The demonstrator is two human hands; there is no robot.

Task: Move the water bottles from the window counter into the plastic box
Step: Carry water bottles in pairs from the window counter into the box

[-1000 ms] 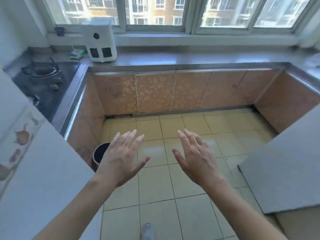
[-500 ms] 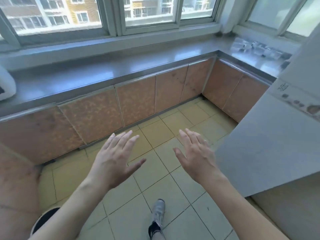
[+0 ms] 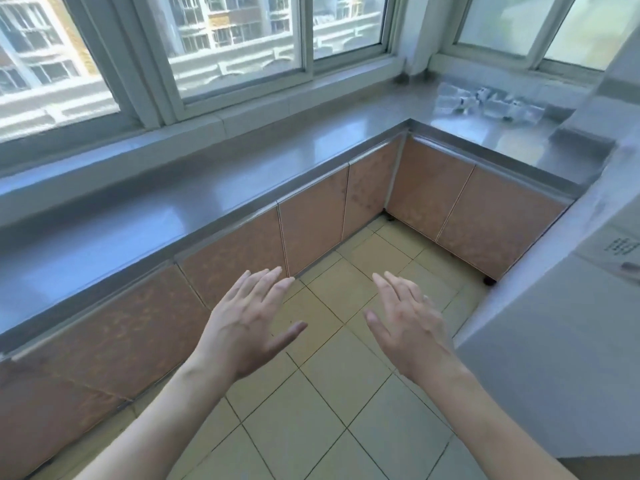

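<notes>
Several clear water bottles (image 3: 488, 105) lie blurred on the steel window counter (image 3: 460, 131) at the far right corner. My left hand (image 3: 247, 325) and my right hand (image 3: 410, 323) float side by side over the floor, palms down, fingers straight and spread, holding nothing. Both hands are well short of the bottles. No plastic box is in view.
The L-shaped steel counter (image 3: 180, 206) runs under the windows (image 3: 239, 43), with orange cabinet doors (image 3: 311, 230) below. A tall grey appliance side (image 3: 554, 306) stands close on the right. Yellow floor tiles (image 3: 329, 410) lie underfoot.
The view has swung to the right: the stove and white appliance are gone from sight and the right corner with the bottles has come closer. Both hands stay spread and empty.
</notes>
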